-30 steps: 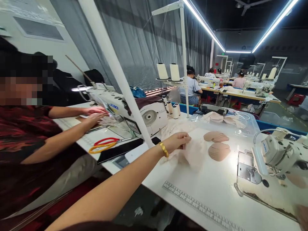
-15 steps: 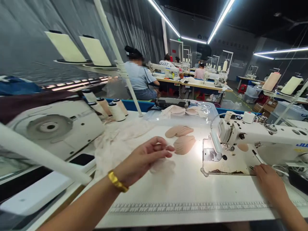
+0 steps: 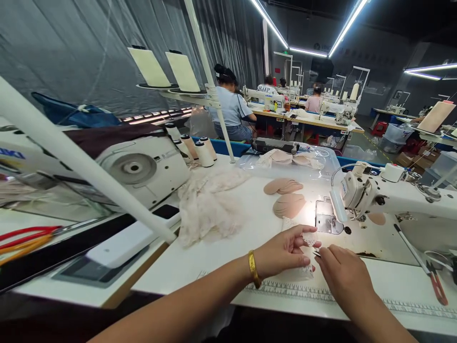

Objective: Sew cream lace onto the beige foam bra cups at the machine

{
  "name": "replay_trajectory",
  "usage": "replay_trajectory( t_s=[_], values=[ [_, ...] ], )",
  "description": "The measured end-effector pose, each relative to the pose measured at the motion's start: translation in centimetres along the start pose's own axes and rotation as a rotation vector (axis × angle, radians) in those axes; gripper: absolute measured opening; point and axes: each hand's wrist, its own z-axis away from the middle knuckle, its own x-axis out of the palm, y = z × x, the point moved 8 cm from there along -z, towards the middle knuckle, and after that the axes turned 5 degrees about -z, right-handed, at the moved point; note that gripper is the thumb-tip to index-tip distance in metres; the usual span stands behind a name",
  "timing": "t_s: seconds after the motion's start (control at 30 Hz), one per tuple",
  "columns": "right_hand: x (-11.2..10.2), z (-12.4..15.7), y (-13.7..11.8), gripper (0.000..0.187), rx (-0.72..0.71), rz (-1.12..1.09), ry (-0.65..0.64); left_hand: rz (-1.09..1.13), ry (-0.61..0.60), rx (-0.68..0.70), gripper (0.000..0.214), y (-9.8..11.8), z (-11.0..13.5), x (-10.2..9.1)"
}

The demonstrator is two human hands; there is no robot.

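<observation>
My left hand [image 3: 285, 252], with a gold bracelet at the wrist, pinches a small white lace piece [image 3: 310, 239] above the table's front part. Close beside it, my right hand [image 3: 344, 274] is closed round tweezers [image 3: 317, 253]; only their thin metal tip shows, pointing at the lace. More sheer fabric hangs under the left fingers, partly hidden by them. Behind the hands lie two fanned stacks of beige cup-shaped pads [image 3: 289, 205]. The sewing machine [image 3: 360, 190] stands to the right, its lamp lighting the needle plate [image 3: 327, 221].
A heap of sheer cream fabric [image 3: 214, 205] lies left. Thread cones [image 3: 204, 153] stand behind it, near a slanted white pole [image 3: 107, 176]. Orange-handled snips [image 3: 436, 283] and a white pen-like stick [image 3: 410, 245] lie right. A printed ruler [image 3: 303, 291] runs along the front edge. Co-workers sit farther back.
My right hand has come from beside the machine to the left hand, bringing the tweezers. The left hand has moved right and nearer the table's front. The view has turned left.
</observation>
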Motion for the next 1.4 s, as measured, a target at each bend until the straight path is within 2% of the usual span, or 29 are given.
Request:
replay_trajectory(
  t_s=[0.1,0.17,0.23,0.27,0.3,0.33,0.4,0.43,0.47,0.5,0.53,0.6,0.63,0.7,0.77,0.83,0.9,0.97,1.03,1.1,1.17,1.23,1.33,1.4],
  values=[
    [0.7,-0.4,-0.8,0.033,-0.018,0.028,-0.009,-0.09,-0.001,-0.013,0.089,0.0,0.0,0.3],
    [0.7,0.0,-0.5,0.035,-0.028,0.008,-0.03,-0.203,-0.037,-0.027,0.089,0.9,0.8,0.0],
    [0.4,1.1,1.2,0.033,-0.002,0.015,-0.053,-0.411,-0.036,-0.039,0.073,3.0,2.3,-1.7],
    [0.1,2.0,2.7,0.031,0.03,0.035,-0.068,-0.56,0.01,-0.038,0.061,4.5,3.3,-3.1],
    [-0.3,3.1,4.5,0.03,0.067,0.072,-0.076,-0.747,0.164,0.001,0.048,6.8,4.4,-5.3],
    [-0.9,4.1,6.5,0.032,0.112,0.112,-0.07,-0.941,0.379,0.063,0.042,9.5,5.9,-7.6],
    [-1.6,5.9,9.8,0.036,0.165,0.206,-0.099,-1.212,0.728,0.174,0.04,13.8,8.8,-10.4],
    [-2.1,6.4,10.7,0.035,0.149,0.239,-0.091,-1.291,0.83,0.214,0.04,14.8,9.8,-10.9],
    [-2.5,6.6,11.2,0.033,0.133,0.251,-0.084,-1.334,0.852,0.239,0.039,15.0,10.0,-10.9],
    [-2.6,6.4,10.9,0.031,0.11,0.227,-0.077,-1.356,0.792,0.253,0.037,14.2,9.7,-10.4],
    [-2.6,6.0,10.2,0.029,0.086,0.17,-0.075,-1.37,0.671,0.259,0.036,12.8,8.8,-9.4],
    [-1.5,4.5,7.2,0.025,0.031,-0.034,-0.102,-1.407,0.35,0.255,0.041,8.5,6.6,-6.4],
    [-0.6,3.6,5.1,0.026,-0.004,-0.129,-0.12,-1.455,0.24,0.252,0.051,6.4,5.7,-5.0],
    [1.3,1.9,1.1,0.039,-0.084,-0.22,-0.125,-1.525,0.201,0.23,0.057,3.4,4.3,-3.6],
    [3.1,0.4,-1.4,0.048,-0.1,-0.264,-0.124,-1.516,0.196,0.206,0.046,1.8,3.4,-3.1],
    [4.3,-0.7,-1.5,0.033,0.006,-0.429,-0.137,-1.448,0.166,0.206,0.04,1.5,3.0,-2.9],
    [5.1,-1.0,0.4,0.02,0.257,-0.736,-0.198,-1.334,0.138,0.23,0.04,2.0,3.0,-2.9],
    [5.5,-0.5,2.4,0.021,0.526,-1.066,-0.272,-1.151,0.142,0.212,0.027,2.7,3.0,-3.3],
    [5.4,0.3,3.4,0.029,0.692,-1.29,-0.342,-0.911,0.161,0.15,0.022,3.0,2.8,-3.8],
    [5.1,0.6,3.4,0.036,0.726,-1.393,-0.401,-0.735,0.171,0.089,0.031,2.9,2.3,-3.9],
    [4.7,0.5,3.1,0.039,0.68,-1.401,-0.406,-0.697,0.156,0.072,0.035,3.0,1.7,-3.6],
    [4.4,0.1,3.1,0.038,0.636,-1.293,-0.338,-0.728,0.146,0.056,0.04,3.0,1.2,-3.2],
    [3.4,-0.5,3.3,0.029,0.566,-1.02,-0.198,-0.727,0.166,-0.001,0.051,2.6,0.8,-3.0],
    [2.5,-0.8,3.4,0.031,0.513,-0.943,-0.1,-0.723,0.173,-0.036,0.061,2.1,0.9,-3.1]
  ],
)
